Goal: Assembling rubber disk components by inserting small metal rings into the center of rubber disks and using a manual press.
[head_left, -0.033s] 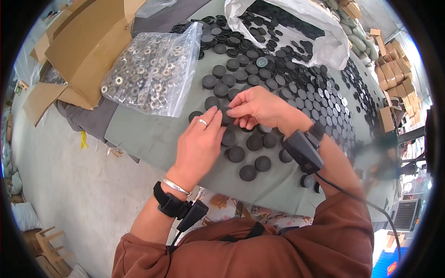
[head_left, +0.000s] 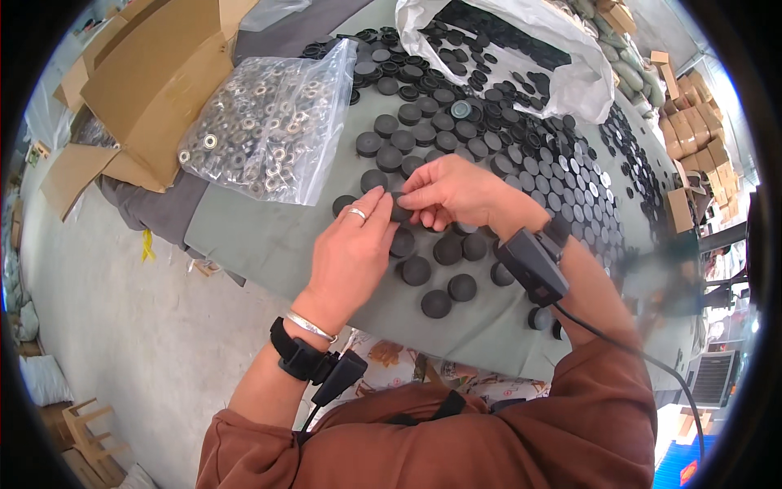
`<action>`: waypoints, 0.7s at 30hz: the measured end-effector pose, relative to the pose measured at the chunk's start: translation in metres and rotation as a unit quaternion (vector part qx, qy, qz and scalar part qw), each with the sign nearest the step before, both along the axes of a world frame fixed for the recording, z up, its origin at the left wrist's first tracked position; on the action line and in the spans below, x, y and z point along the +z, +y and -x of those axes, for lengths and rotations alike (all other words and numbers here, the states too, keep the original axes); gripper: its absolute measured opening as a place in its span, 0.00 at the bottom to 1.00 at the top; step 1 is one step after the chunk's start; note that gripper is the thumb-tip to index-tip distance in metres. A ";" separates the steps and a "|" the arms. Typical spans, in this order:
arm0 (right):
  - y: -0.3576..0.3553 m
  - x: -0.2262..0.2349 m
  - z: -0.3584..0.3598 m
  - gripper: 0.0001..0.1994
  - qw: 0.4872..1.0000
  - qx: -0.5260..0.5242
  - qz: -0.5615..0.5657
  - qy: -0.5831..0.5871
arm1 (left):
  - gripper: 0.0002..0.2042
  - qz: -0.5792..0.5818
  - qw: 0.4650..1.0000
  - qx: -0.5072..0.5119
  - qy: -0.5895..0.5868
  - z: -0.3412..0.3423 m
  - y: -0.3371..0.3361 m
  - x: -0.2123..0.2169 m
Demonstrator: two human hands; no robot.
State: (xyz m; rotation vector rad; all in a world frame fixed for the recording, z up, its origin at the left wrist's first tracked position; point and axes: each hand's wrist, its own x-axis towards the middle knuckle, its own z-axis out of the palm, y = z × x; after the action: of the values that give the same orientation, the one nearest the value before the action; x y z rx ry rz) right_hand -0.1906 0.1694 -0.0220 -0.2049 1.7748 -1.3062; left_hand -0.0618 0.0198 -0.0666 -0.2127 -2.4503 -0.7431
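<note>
Between my two hands is a black round cap [head_left: 399, 209], partly covered by fingers. My right hand [head_left: 464, 194] pinches it from the right with thumb and fingertips. From the left, my left hand [head_left: 352, 248], with a ring on one finger, presses its closed fingers against the cap's edge. Loose black caps of the same kind lie around the hands, such as a cap [head_left: 415, 270] just below them and another cap [head_left: 367, 144] above. What the palms cover is hidden.
A clear zip bag [head_left: 252, 130] of small metal bearings lies at the left, beside an open cardboard box [head_left: 155, 81]. Many black discs spread over the green tabletop [head_left: 269, 253] toward a white sack [head_left: 582, 85]. A cable [head_left: 627, 346] trails from my right wrist device.
</note>
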 end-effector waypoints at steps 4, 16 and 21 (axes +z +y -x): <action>0.001 0.002 -0.005 0.09 0.990 0.015 0.054 -0.127 | 0.16 0.029 0.999 -0.034 0.016 0.003 -0.008 0.004; -0.008 -0.003 -0.003 0.09 0.999 -0.018 -0.005 -0.030 | 0.16 0.088 0.995 0.052 0.005 -0.010 -0.008 -0.004; -0.015 -0.005 -0.007 0.09 0.999 -0.003 -0.038 0.022 | 0.17 0.153 0.987 0.033 -0.027 -0.009 -0.002 -0.003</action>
State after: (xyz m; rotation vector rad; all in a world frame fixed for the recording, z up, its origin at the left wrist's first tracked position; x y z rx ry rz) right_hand -0.1838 0.1543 -0.0274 -0.1864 1.8603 -1.2440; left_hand -0.0528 0.0181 -0.0699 -0.2282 -2.6022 -0.3466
